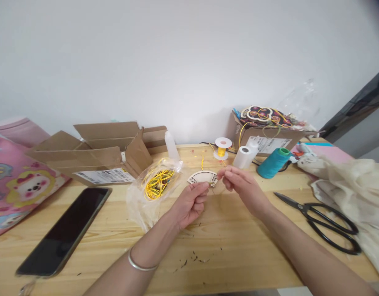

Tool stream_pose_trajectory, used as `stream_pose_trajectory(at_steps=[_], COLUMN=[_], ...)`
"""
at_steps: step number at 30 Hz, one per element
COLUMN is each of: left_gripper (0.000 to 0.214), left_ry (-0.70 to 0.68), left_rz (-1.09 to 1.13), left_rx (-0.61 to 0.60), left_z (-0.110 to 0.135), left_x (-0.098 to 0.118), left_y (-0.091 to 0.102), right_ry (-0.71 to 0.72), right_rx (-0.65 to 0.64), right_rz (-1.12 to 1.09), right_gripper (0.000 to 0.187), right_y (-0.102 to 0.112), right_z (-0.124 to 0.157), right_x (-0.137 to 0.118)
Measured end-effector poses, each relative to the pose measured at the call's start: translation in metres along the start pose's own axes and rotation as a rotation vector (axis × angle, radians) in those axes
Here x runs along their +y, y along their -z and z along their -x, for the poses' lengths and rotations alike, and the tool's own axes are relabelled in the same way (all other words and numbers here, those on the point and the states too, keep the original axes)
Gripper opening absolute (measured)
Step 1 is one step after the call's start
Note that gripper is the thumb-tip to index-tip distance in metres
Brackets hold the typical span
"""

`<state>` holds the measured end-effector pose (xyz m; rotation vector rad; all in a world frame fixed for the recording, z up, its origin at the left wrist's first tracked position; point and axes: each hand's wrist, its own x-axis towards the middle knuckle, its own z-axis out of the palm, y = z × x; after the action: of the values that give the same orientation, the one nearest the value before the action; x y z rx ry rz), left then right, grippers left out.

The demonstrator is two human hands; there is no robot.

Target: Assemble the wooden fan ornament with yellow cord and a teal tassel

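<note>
Head view showed the left hand [193, 203] pinching a fan [203, 176], seemingly corded yet unfinished, beside the narrowed right hand [242, 185], its hold unclear.

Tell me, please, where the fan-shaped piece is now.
In the head view, the fan-shaped piece is near the centre, pinched in the left hand, right of the bag of yellow cord.

There are two cardboard boxes [84, 159] [265, 144], one fan-shaped piece [203, 176], one phone [66, 230] and one pair of scissors [301, 208].
</note>
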<state>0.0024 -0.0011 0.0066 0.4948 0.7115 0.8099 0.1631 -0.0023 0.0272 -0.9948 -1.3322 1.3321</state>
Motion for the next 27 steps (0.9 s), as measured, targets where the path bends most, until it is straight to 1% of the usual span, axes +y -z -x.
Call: stream_pose_trajectory(at_steps=[4,5,8,10,14,16,19,21,22,24,27], left_gripper=[0.023,0.022,0.021,0.020,0.022,0.022,0.024,0.026,0.026,0.027,0.027], left_ry=[-0.039,-0.056,-0.110,-0.131,-0.169,-0.214,-0.279,-0.305,-0.315,-0.330,-0.344], left_rz=[-0.073,-0.100,-0.185,-0.233,-0.312,-0.362,-0.446,-0.490,-0.510,-0.541,-0.586], left_rx=[0.038,0.048,0.075,0.087,0.122,0.161,0.241,0.285,0.299,0.316,0.324], left_z=[-0.001,-0.001,-0.002,-0.002,-0.002,-0.003,-0.004,-0.004,-0.005,-0.005,-0.005], left_x=[-0.001,-0.001,-0.003,-0.004,-0.005,-0.006,-0.007,-0.008,-0.008,-0.009,-0.008], left_y=[-0.001,-0.001,-0.001,0.000,0.001,0.001,0.001,0.002,0.002,0.003,0.004], right_ry=[-0.009,-0.005,0.021,0.066,0.162,0.242,0.477,0.634,0.686,0.737,0.749], right_rx=[-0.070,-0.070,-0.008,0.036,0.073,0.110,0.179,0.177,0.154,0.104,0.064], right_rz=[0.128,0.149,0.219,0.293,0.430,0.507,0.664,0.770,0.821,0.911,0.982], right_gripper=[0.022,0.021,0.016,0.017,0.017,0.016,0.011,0.009,0.008,0.008,0.008], right_y=[-0.007,-0.007,-0.005,-0.004,-0.002,-0.001,0.004,0.007,0.008,0.010,0.010], right_z=[-0.003,-0.004,-0.006,-0.006,-0.007,-0.008,-0.010,-0.010,-0.010,-0.010,-0.010], right_x=[0.015,0.018,0.021,0.020,0.020,0.021,0.022,0.022,0.021,0.021,0.023])
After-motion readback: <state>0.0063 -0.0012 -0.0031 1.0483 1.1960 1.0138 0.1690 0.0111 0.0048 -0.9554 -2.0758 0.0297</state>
